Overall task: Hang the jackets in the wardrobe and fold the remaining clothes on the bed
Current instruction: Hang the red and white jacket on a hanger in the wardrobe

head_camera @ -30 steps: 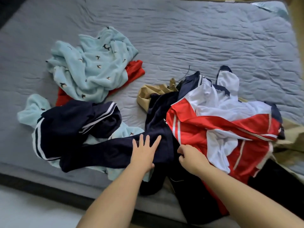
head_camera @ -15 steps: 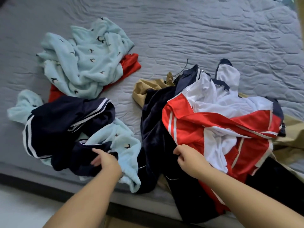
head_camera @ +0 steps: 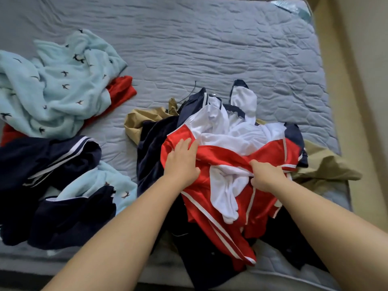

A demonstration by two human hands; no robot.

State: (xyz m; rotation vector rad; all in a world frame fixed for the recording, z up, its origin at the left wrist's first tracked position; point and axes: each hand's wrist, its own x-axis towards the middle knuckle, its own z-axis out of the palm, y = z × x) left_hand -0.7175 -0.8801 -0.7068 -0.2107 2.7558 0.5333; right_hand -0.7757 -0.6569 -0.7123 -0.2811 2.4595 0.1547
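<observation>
Resting flat on the red jacket [head_camera: 226, 206], the left hand [head_camera: 181, 162] has its fingers [head_camera: 184, 144] spread wide and loose. It grips nothing; the palm just presses the shiny red cloth near the zip edge. The right hand [head_camera: 265, 175] is closed into a pinch, with the thumb and fingers bunching a fold of the same jacket where red meets white lining.

The red jacket sits on top of a heap at the near side of the bed [head_camera: 210, 49]. It lies open, so its white inside shows. White stripes run down one red sleeve toward the bed's edge.

Under the jacket lies a navy top [head_camera: 153, 148], poking out on the left of the heap. A tan jacket [head_camera: 323, 166] sticks out on the right, and a bit of tan cloth shows behind the heap too. More dark cloth hangs off the near edge, below the red sleeve.

Well apart, on the left, is a second pile. A pale blue top [head_camera: 52, 91] with small dark birds lies on a red cloth [head_camera: 121, 91]. Just in front sits a navy piece [head_camera: 46, 160] with white stripes, mixed with more pale blue cloth.

The far half of the grey quilt is bare. A tan wall [head_camera: 357, 59] runs along the right side.
</observation>
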